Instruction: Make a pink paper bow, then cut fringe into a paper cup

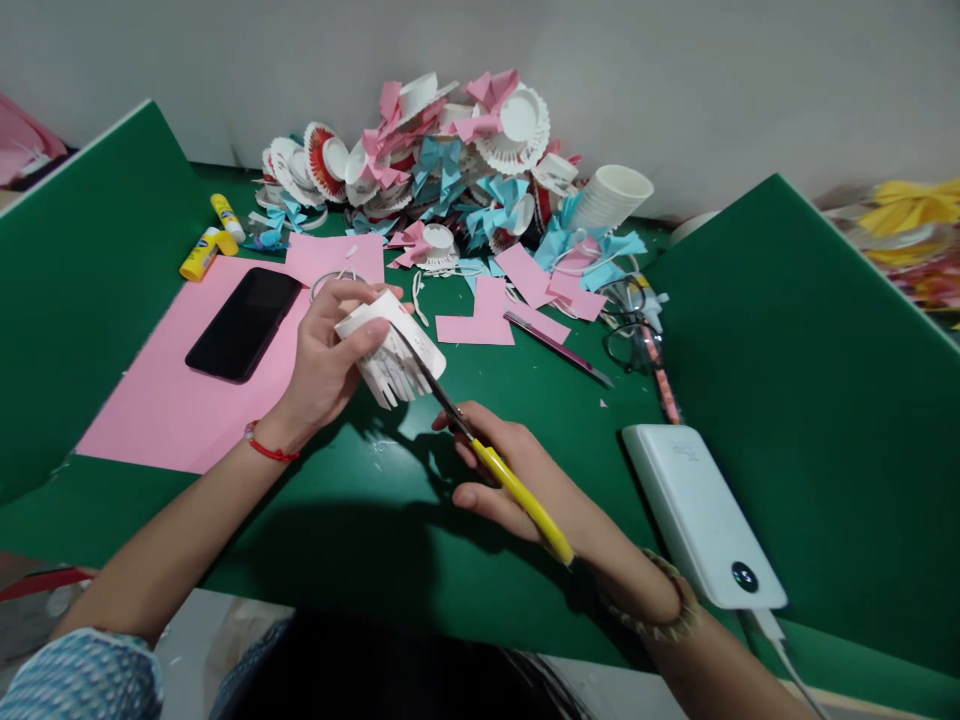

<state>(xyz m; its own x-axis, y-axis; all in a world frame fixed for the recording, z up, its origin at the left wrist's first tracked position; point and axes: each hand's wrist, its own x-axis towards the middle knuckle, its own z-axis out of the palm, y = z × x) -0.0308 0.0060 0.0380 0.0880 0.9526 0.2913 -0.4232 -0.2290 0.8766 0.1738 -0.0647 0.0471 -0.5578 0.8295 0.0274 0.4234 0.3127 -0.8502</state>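
My left hand (322, 355) grips a white paper cup (421, 345) tilted on its side, fingers and thumb closed on it. Its lower side is cut into narrow strips. In my right hand (525, 455) is a pair of scissors (517, 488) with yellow handles. The blades reach up and left to the cup, one lying along its wall; the tip is near my left thumb. Some right-hand fingers are hidden behind the handles. Just behind the cup lie pink paper pieces (491, 312) and a purple craft knife (559, 350).
A black phone (244, 325) rests on pink paper (161, 410), with glue sticks (199, 255) behind. Decorated cup pieces (521, 115) and stacked cups (615, 195) line the wall. Glasses (626, 345) and a cabled power bank (697, 510) sit right. Green panels (810, 400) flank the table.
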